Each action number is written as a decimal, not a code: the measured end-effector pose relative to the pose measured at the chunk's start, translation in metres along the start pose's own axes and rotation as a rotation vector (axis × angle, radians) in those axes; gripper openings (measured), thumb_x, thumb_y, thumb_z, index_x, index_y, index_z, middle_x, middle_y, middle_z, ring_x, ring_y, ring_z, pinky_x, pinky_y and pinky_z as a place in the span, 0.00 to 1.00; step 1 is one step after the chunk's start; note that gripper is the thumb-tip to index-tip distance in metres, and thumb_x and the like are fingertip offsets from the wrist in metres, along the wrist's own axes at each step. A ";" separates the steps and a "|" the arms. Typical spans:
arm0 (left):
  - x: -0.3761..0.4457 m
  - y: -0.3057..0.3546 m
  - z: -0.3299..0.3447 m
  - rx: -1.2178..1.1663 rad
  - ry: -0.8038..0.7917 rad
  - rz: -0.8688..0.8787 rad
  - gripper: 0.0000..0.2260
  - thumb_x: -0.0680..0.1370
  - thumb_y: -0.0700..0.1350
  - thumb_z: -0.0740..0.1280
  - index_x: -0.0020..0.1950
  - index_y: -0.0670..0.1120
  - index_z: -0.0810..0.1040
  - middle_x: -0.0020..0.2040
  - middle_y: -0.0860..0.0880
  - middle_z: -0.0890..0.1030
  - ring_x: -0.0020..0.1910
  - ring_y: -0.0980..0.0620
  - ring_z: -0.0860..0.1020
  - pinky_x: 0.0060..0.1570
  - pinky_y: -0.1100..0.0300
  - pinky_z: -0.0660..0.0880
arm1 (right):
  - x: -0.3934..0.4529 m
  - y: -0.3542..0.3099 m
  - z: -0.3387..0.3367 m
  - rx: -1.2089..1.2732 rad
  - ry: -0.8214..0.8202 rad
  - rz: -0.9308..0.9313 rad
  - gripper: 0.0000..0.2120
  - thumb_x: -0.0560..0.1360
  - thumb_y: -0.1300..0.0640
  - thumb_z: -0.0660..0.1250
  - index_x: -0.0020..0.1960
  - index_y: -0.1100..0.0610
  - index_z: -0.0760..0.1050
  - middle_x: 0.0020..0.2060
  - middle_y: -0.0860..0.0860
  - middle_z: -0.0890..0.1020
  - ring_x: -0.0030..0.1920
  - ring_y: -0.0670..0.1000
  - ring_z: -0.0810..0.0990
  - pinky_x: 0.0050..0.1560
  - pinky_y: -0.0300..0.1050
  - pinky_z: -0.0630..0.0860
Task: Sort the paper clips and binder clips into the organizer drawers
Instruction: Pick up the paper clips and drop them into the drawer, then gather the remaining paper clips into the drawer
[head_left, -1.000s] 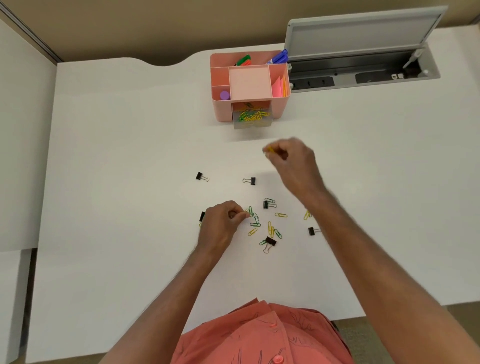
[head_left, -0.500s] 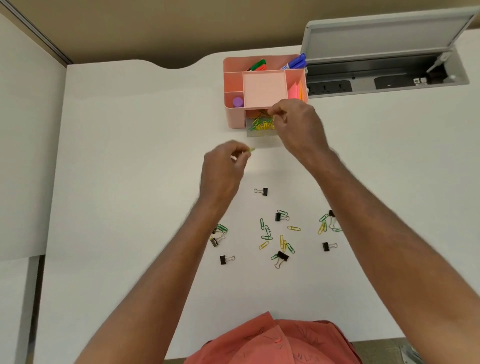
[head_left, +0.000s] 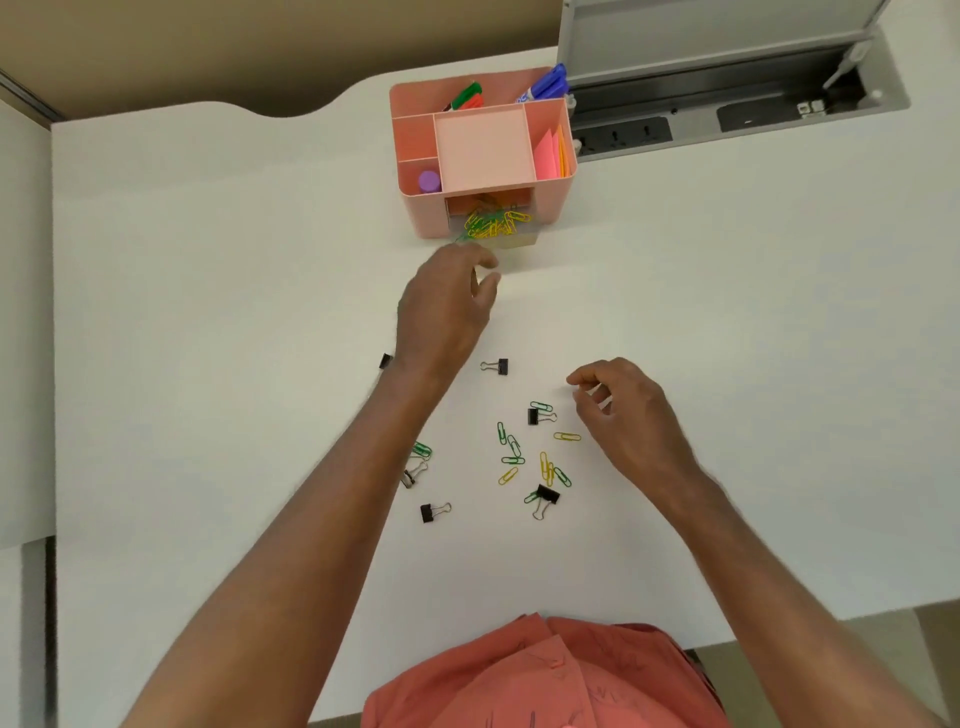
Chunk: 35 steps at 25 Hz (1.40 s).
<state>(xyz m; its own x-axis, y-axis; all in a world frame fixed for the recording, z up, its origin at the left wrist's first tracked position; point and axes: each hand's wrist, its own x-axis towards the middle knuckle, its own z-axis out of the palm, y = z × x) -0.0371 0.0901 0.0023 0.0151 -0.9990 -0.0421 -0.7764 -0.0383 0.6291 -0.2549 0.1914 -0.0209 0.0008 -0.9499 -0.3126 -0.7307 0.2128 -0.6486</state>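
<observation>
A pink organizer (head_left: 550, 205) stands at the back of the white desk, its clear drawer (head_left: 496, 224) pulled out and heaped with yellow and green paper clips. My left hand (head_left: 444, 306) hovers just in front of the drawer, fingers apart, holding nothing that I can see. My right hand (head_left: 626, 415) hangs lower, right of the scattered clips, fingers loosely curled and empty. Loose paper clips (head_left: 524, 457) and several black binder clips (head_left: 497, 366) lie between my arms.
An open grey cable box (head_left: 727, 98) with sockets sits behind the organizer at the right. Markers (head_left: 545, 85), a purple cap (head_left: 429, 181) and pink sticky notes (head_left: 550, 150) fill the organizer's top compartments. The desk edge (head_left: 52, 364) runs down the left.
My left hand carried a paper clip up to the drawer and now is open there. My right hand left the drawer and came back down beside the scattered clips.
</observation>
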 end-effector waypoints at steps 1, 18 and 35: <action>-0.022 -0.004 0.005 -0.006 -0.095 0.024 0.07 0.80 0.49 0.68 0.57 0.51 0.81 0.46 0.53 0.79 0.45 0.53 0.77 0.48 0.53 0.76 | -0.010 0.008 0.004 -0.056 -0.066 -0.002 0.10 0.79 0.54 0.68 0.59 0.47 0.78 0.52 0.42 0.77 0.51 0.44 0.78 0.53 0.48 0.79; -0.156 -0.030 0.055 0.165 -0.339 0.007 0.06 0.80 0.42 0.69 0.56 0.43 0.80 0.52 0.46 0.78 0.46 0.46 0.79 0.44 0.50 0.77 | -0.047 -0.003 0.063 -0.272 -0.121 -0.093 0.08 0.76 0.65 0.68 0.54 0.58 0.76 0.50 0.54 0.77 0.47 0.57 0.78 0.43 0.48 0.71; -0.137 -0.017 0.039 -0.207 -0.239 -0.280 0.04 0.75 0.47 0.70 0.42 0.53 0.77 0.40 0.57 0.81 0.37 0.57 0.78 0.34 0.58 0.74 | -0.028 0.002 0.046 0.061 -0.168 0.032 0.11 0.70 0.68 0.68 0.45 0.53 0.77 0.41 0.48 0.81 0.41 0.49 0.78 0.42 0.45 0.77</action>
<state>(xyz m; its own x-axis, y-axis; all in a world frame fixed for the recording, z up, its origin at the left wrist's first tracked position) -0.0505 0.2290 -0.0327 0.0416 -0.9169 -0.3970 -0.6196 -0.3354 0.7097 -0.2248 0.2292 -0.0457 0.0965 -0.8919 -0.4419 -0.6897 0.2602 -0.6757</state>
